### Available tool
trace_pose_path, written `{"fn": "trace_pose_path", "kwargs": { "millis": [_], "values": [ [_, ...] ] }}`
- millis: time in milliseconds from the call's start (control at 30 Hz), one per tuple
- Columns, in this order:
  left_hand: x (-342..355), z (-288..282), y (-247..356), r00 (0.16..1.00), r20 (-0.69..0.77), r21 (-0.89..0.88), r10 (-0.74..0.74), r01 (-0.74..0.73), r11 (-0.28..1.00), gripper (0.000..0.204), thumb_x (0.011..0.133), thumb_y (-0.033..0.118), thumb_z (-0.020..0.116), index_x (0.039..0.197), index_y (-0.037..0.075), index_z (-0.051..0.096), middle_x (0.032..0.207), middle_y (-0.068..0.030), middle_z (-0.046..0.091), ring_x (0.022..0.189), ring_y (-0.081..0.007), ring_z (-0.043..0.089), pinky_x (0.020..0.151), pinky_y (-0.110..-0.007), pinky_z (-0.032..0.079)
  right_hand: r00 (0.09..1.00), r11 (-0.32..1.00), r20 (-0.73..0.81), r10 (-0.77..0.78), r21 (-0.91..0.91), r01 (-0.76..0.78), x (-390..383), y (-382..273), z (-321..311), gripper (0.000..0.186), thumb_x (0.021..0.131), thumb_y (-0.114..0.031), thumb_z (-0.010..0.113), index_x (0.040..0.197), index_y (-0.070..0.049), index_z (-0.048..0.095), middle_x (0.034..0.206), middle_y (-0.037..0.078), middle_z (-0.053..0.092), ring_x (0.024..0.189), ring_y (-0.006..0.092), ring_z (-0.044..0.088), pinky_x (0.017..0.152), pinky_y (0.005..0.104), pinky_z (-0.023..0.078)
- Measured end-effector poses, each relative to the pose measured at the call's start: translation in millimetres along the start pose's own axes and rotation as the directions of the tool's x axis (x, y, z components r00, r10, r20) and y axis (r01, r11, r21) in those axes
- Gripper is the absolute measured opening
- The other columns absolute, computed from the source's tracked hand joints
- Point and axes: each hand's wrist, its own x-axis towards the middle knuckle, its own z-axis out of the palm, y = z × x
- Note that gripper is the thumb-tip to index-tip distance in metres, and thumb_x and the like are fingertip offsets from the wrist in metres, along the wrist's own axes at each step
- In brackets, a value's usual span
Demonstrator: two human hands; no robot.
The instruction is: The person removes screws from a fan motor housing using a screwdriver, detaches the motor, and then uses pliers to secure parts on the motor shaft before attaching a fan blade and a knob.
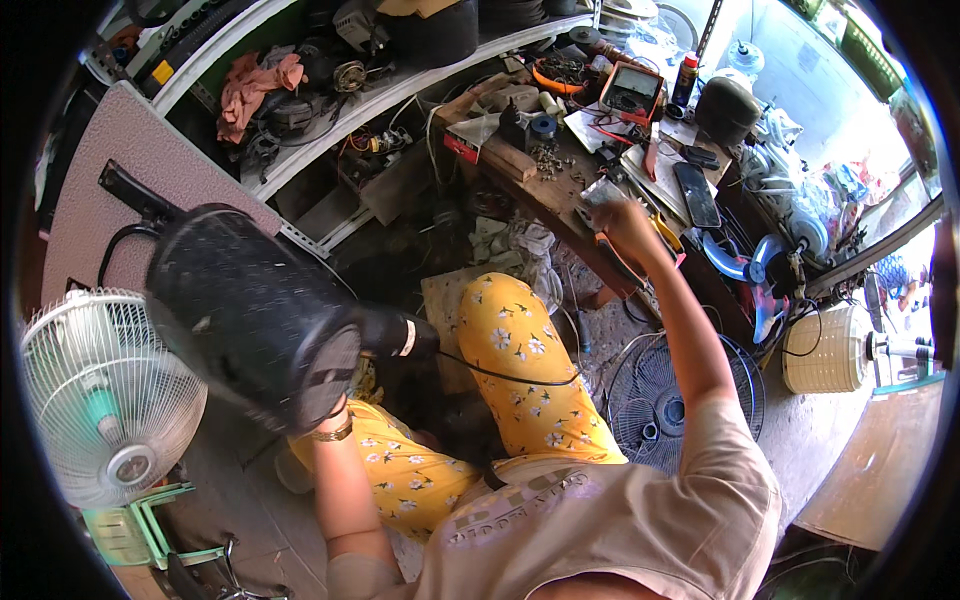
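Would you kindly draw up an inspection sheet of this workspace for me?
Surface: wooden bench, crowded with tools and parts.
Job's things: large black cylinder, tilted, at the person's left.
Clutter: red-framed meter, spray can, dark phone and small metal parts on the bench.
Hands: left hand at the cylinder's lower end, grip largely hidden; right hand at the bench edge, grip unclear.
Cables: black cord crosses the yellow trousers.
Surroundings: white fan at left; black fan grille low at right; loaded shelf beyond the cylinder.
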Motion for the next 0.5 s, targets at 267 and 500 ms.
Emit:
{"fn": "trace_pose_path", "kwargs": {
  "millis": [267, 500],
  "values": [
    [-54, -23, -122, 0.925, -0.011, 0.16, -0.379, 0.376, 0.913, 0.048, 0.09, 0.025, 0.06, 0.13, 0.005, 0.044, 0.123, -0.0112, 0.051, 0.117, -0.0235, 0.047, 0.105, -0.045, 0.036, 0.983, 0.725, -0.158, 0.096, -0.665, -0.178, 141, 58, -24, 0.031, 0.087, -0.012, 0.047, 0.109, -0.019, 0.069, 0.103, 0.014, 0.068, 0.097, 0.0335, 0.065, 0.079, 0.0455, 0.052],
    [-70, -11, -149, 0.921, -0.039, 0.221, -0.389, 0.387, 0.895, 0.056, 0.09, 0.037, 0.059, 0.133, 0.005, 0.043, 0.133, -0.0118, 0.049, 0.124, -0.0256, 0.043, 0.107, -0.044, 0.031, 0.98, 0.791, -0.173, 0.101, -0.583, -0.185, 154, 68, -10, 0.029, 0.082, -0.013, 0.059, 0.111, -0.012, 0.064, 0.112, 0.015, 0.065, 0.106, 0.0337, 0.061, 0.087, 0.0426, 0.049]
  ]
}}
